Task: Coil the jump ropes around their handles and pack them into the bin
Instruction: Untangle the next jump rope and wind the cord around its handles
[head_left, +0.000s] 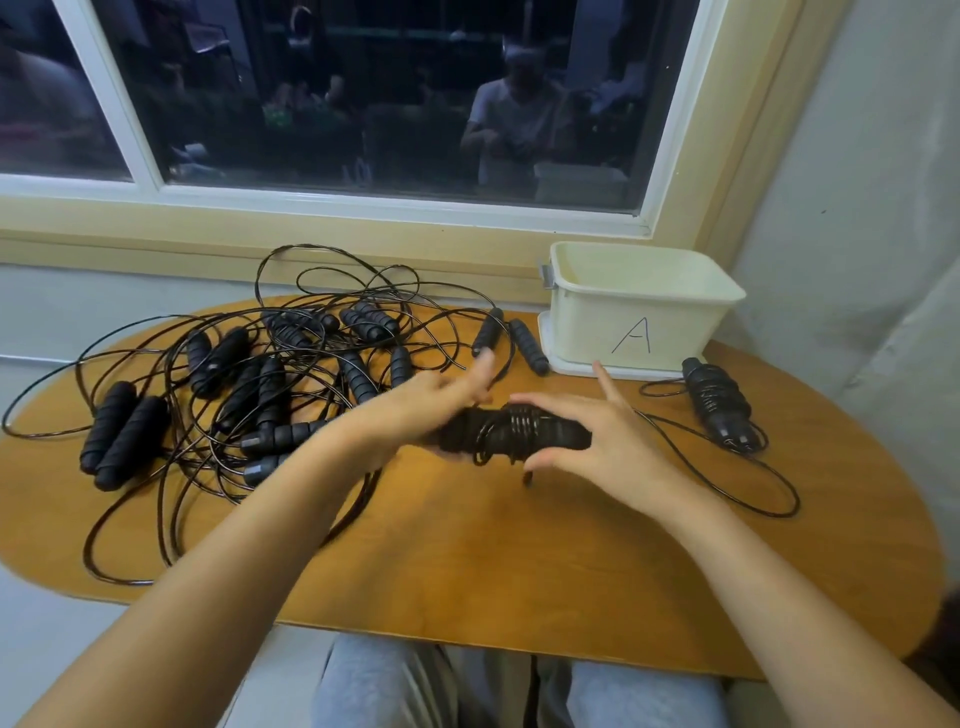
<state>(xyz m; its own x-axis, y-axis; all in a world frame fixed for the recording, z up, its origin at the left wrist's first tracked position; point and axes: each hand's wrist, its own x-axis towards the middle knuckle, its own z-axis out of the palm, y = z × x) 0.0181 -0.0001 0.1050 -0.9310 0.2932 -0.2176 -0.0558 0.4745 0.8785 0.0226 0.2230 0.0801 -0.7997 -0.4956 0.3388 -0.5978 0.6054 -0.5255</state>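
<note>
Black coiled jump rope (514, 431) is over the middle of the tabletop (519, 551). The right hand (608, 447) curls its fingers and thumb round the rope's right end. The blurred left hand (426, 405) has straight fingers at its left end. A cream bin (644, 306) stands at the far right corner.

Dim warm indoor light; window (363, 93) reflects room; left hand (441, 400) motion-blurred; edges bowed.

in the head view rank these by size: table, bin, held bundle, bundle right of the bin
1. table
2. bin
3. held bundle and bundle right of the bin: they look about alike, and the held one is nearer the camera, so I won't rank them against each other.
</note>
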